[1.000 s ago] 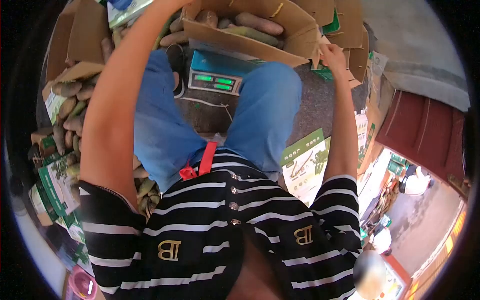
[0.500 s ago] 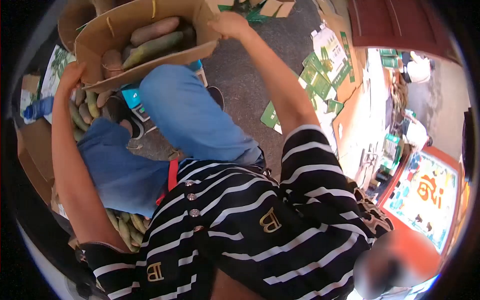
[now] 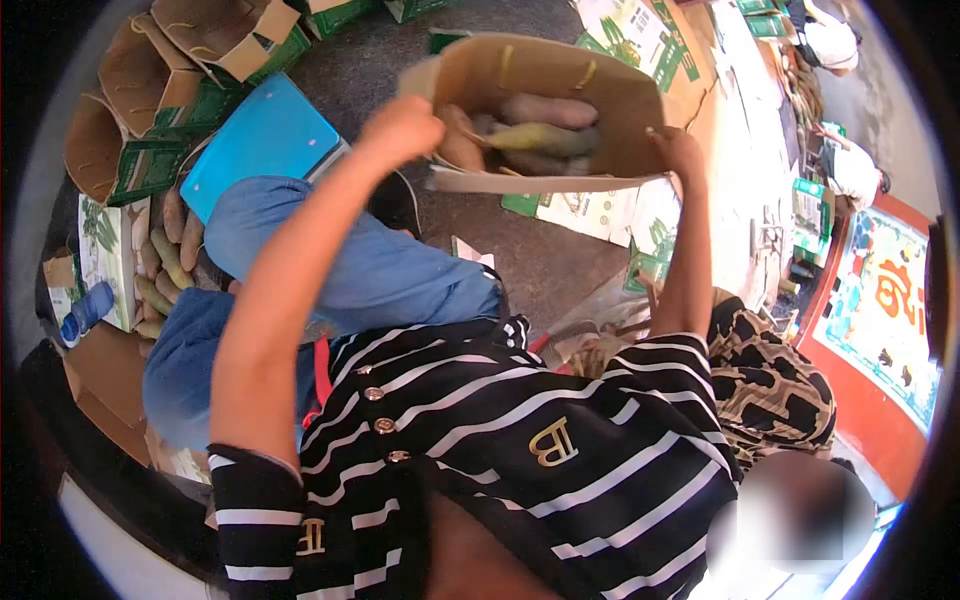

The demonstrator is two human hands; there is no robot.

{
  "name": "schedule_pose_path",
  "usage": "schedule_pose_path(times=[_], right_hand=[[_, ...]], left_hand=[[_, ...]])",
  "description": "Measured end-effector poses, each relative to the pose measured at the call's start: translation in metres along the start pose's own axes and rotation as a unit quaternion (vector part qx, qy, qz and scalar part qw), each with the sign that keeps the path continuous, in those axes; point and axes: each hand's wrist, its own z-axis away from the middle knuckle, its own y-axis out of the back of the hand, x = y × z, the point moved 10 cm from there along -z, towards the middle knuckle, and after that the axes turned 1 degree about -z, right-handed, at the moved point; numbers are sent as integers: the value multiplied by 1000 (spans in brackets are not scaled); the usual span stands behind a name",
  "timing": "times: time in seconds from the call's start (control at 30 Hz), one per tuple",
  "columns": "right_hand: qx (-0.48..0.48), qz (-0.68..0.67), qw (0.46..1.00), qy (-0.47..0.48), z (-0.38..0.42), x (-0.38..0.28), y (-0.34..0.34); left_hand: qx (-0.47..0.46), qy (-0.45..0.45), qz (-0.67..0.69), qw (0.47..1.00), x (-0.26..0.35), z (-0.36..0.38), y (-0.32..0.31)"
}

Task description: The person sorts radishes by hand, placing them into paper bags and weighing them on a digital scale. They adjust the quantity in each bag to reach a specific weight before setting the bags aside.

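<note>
An open cardboard carton (image 3: 635,110) with yellow cord handles hangs in the air between my hands, ahead of my body. Inside lie several long vegetables (image 3: 540,137), some pinkish-brown and some green. My left hand (image 3: 403,128) grips the carton's left end. At the opposite end, my right hand (image 3: 680,152) is closed over the upper edge. Left of the carton, a bright blue flat-topped platform (image 3: 268,140) stands beside my knee.
Open cartons (image 3: 125,90) stand at the upper left. More long vegetables (image 3: 170,250) lie by my left leg, near a blue bottle (image 3: 88,310). Flattened green-and-white boxes (image 3: 600,215) cover the floor at right. A person in patterned trousers (image 3: 770,380) is close on the right.
Both hands have carried the carton of vegetables to the right, off the area over the blue platform, whose top now shows. My view has shifted too.
</note>
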Motion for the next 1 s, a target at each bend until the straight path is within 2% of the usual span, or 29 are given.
schedule_pose_path(times=[0.03,0.07,0.1,0.13,0.17,0.2,0.23,0.3,0.37,0.43,0.5,0.53,0.57,0.63,0.7,0.8,0.9,0.93,1.0], right_hand=[[10,56,998,-10,-2,15,14],[5,38,998,-41,-5,36,23],[11,28,999,-43,-8,55,28],[18,23,998,-61,-10,70,32],[25,19,996,-80,-11,83,33],[22,64,995,-78,-15,86,26],[19,108,991,-73,-23,89,10],[40,149,984,-89,-32,117,-35],[55,94,969,-222,-12,113,-32],[109,25,964,-241,-18,111,-24],[193,-6,973,-124,-37,79,-11],[247,-61,961,-109,-40,50,4],[244,-99,961,-82,-42,11,13],[258,-132,957,5,-38,-68,24],[208,-170,961,66,-44,-130,8],[237,-201,921,236,-40,-232,10],[244,-194,900,306,-37,-321,33],[248,-188,893,325,-38,-350,43],[272,-166,877,359,-48,-391,56]], left_hand=[[17,-19,35,999,13,-5,-25],[-80,35,99,991,24,2,-54],[-82,40,120,989,30,1,-84],[-126,61,204,969,39,11,-113],[-148,38,291,944,54,25,-124],[-148,-54,228,961,70,32,-122],[-133,-143,166,967,91,49,-105],[-74,-237,91,965,95,59,-78],[-126,-127,167,970,76,81,-14],[-43,-184,194,963,40,92,37],[17,-158,268,950,-5,113,90],[56,-133,223,964,-30,126,119],[108,-80,250,959,-58,140,145],[188,-59,233,952,-99,173,183],[230,-17,221,948,-138,200,201],[277,16,140,950,-199,224,208],[266,55,33,962,-241,226,190],[232,86,26,969,-257,221,178],[276,60,-148,948,-242,218,171]])
